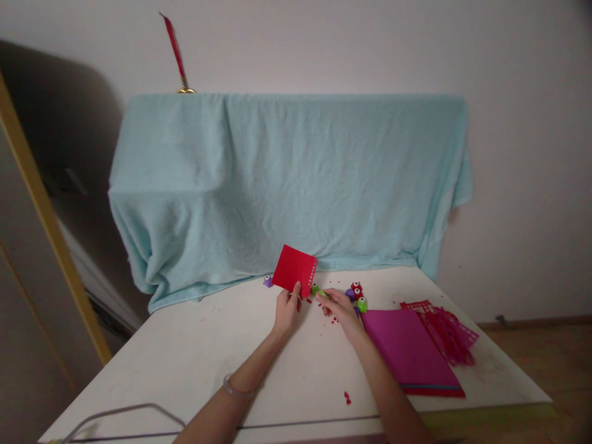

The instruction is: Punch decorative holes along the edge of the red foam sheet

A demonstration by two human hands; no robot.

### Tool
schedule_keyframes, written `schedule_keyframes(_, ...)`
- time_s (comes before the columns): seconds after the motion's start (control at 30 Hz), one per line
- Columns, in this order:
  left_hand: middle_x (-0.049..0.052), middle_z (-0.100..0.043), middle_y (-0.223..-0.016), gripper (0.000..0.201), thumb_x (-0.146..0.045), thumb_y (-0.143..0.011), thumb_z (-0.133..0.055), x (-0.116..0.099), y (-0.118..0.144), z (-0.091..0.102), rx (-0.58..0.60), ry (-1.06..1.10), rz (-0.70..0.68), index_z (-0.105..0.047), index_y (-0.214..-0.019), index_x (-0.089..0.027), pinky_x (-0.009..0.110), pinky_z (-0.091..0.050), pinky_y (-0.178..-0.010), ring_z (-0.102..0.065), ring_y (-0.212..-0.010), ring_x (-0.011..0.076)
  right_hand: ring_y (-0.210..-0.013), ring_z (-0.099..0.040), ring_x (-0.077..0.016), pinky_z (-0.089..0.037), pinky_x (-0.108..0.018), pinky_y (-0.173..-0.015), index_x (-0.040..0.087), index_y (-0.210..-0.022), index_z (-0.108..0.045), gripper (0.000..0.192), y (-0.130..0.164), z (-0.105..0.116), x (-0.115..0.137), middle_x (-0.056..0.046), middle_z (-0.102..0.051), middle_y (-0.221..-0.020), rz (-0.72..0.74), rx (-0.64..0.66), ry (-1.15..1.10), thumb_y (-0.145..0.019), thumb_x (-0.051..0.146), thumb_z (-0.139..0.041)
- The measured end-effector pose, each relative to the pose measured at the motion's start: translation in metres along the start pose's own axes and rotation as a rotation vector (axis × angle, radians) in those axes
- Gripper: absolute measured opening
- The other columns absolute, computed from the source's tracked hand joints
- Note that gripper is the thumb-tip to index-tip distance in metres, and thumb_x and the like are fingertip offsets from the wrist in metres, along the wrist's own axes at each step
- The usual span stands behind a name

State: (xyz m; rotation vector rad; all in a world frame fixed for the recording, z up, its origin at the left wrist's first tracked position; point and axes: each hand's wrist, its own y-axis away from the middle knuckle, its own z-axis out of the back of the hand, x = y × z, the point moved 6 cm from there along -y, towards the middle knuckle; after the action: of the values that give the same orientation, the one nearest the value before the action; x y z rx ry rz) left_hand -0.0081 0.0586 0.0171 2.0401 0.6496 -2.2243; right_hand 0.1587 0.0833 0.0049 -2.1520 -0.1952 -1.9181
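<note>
Your left hand (pixel 287 308) pinches the red card (pixel 295 269) by its lower edge, holding it upright. Just right of that grip, your right hand (pixel 340 306) closes on a small green punch (pixel 318 290) — the magenta paper stack (pixel 407 351) lies further right.

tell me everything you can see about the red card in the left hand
The red card is a small, roughly square sheet that looks like paper or thin card, plain and bright red. Its right edge carries a row of small punched holes. It is held upright and tilted, lifted off the white table, in front of the pale blue cloth. The left hand pinches its lower edge; the right hand, holding a small green punch, sits just beside its lower right corner.
</note>
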Motion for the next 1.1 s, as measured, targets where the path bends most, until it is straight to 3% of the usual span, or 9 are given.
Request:
schedule_keyframes(0.77,0.000,-0.051,-0.046,0.055,-0.061,-0.085,-0.049,-0.0026,0.0009,-0.0005,0.016,-0.016,-0.009,-0.053,-0.055,-0.015,0.023,-0.033,-0.046,-0.045,-0.043,0.0109,-0.043,-0.047,-0.0093,-0.033,-0.022,-0.043,0.016,-0.084,-0.065,0.044,-0.0050,0.0015,-0.0082,0.002,-0.058,-0.057,-0.028,-0.020,-0.001,-0.068,0.056,-0.071)
schedule_keyframes(1.1,0.000,-0.048,-0.044,0.058,-0.065,-0.085,-0.047,-0.0014,0.0008,-0.0015,0.015,-0.045,-0.014,-0.052,-0.054,-0.015,0.023,-0.032,-0.046,-0.043,-0.043,0.0107,-0.049,-0.061,-0.0151,-0.048,-0.027,-0.052,0.014,-0.077,-0.062,0.046,0.0003,-0.0019,-0.0101,-0.008,-0.068,-0.070,-0.136,-0.010,-0.298,-0.075,0.060,-0.065)
